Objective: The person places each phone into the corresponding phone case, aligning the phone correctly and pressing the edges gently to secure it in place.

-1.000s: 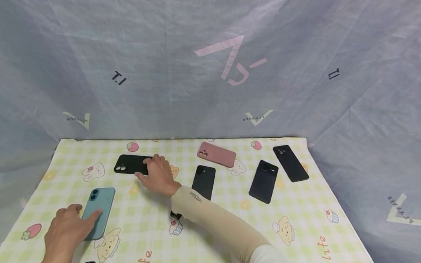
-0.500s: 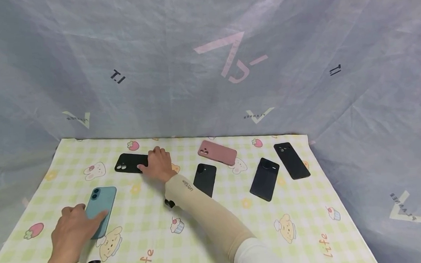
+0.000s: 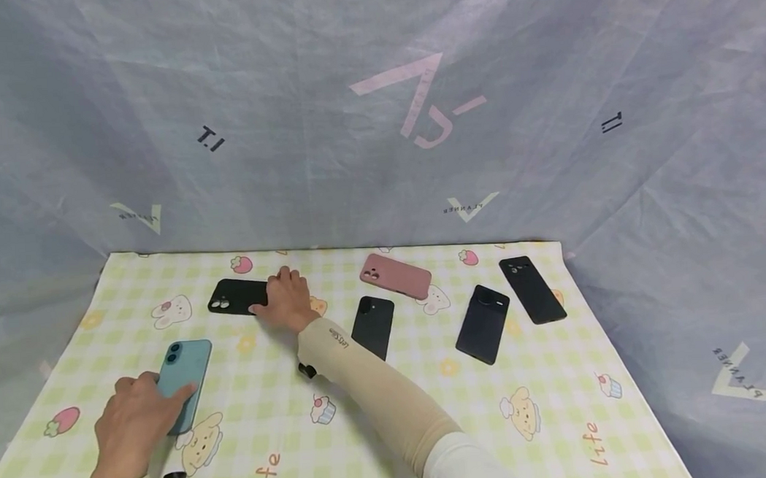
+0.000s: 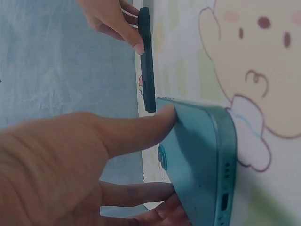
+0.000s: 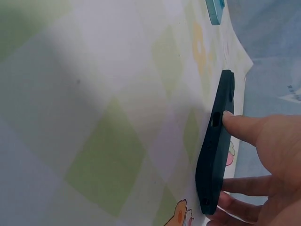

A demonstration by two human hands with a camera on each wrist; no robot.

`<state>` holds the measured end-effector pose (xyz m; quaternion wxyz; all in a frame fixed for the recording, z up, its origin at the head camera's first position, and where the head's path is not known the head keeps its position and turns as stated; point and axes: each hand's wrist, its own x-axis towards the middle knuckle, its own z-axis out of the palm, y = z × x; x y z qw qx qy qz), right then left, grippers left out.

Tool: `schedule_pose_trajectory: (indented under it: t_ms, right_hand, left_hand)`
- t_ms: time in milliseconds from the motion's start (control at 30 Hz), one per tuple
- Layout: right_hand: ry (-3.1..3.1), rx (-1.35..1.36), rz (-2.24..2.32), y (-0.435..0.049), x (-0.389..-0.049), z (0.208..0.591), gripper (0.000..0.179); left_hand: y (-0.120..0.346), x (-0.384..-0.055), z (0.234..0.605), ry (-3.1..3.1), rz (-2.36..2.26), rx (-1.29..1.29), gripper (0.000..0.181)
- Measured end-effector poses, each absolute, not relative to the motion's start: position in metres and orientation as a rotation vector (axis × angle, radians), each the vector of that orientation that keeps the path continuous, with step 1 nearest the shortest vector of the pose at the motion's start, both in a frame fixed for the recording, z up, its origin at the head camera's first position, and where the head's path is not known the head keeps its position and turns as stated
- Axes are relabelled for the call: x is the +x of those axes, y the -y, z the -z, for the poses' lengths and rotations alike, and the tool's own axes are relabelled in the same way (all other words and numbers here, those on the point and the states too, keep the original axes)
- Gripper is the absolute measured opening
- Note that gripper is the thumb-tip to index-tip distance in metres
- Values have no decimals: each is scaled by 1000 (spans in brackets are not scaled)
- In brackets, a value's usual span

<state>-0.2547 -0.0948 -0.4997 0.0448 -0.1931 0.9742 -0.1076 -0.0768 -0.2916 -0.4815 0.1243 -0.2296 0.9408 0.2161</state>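
A teal phone (image 3: 189,364) lies back up at the left of the table, its two lenses at the far end. My left hand (image 3: 131,426) holds it across its width, thumb at the right edge and fingers at the left. In the left wrist view the thumb presses the edge of the teal phone (image 4: 193,141), port end facing the camera. Farther back, my right hand (image 3: 287,303) grips the right end of a black phone case (image 3: 236,297) with camera cutouts. In the right wrist view the thumb touches the long side of the case (image 5: 214,155), near a side cutout.
Under the right forearm's edge lies a dark phone (image 3: 373,326). Behind it is a pink phone case (image 3: 396,276). To the right are another dark phone (image 3: 483,324) and a second black case (image 3: 532,290). A grey cloth (image 3: 310,126) hangs behind the checkered tabletop (image 3: 446,410).
My right hand has settled onto the case's right end, thumb now at its near edge. The left hand has slid slightly right, its thumb moving to the teal phone's right edge.
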Motion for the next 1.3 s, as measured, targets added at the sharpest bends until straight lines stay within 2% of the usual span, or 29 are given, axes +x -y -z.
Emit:
schedule_pose_trajectory:
  t_ms: [533, 833, 1133, 1300]
  right_hand:
    - [-2989, -559, 298, 95, -258, 501, 66]
    - [-2993, -518, 310, 99, -258, 500, 71]
    - [-2979, -508, 425, 101, -256, 499, 69]
    - [-2952, -515, 460, 100, -255, 498, 62]
  left_hand:
    - [294, -84, 482, -2710, -650, -739, 85]
    - [301, -83, 486, -2681, -668, -742, 96]
    - [305, -86, 485, -2700, -647, -724, 95]
    - [309, -89, 483, -2722, -652, -680, 95]
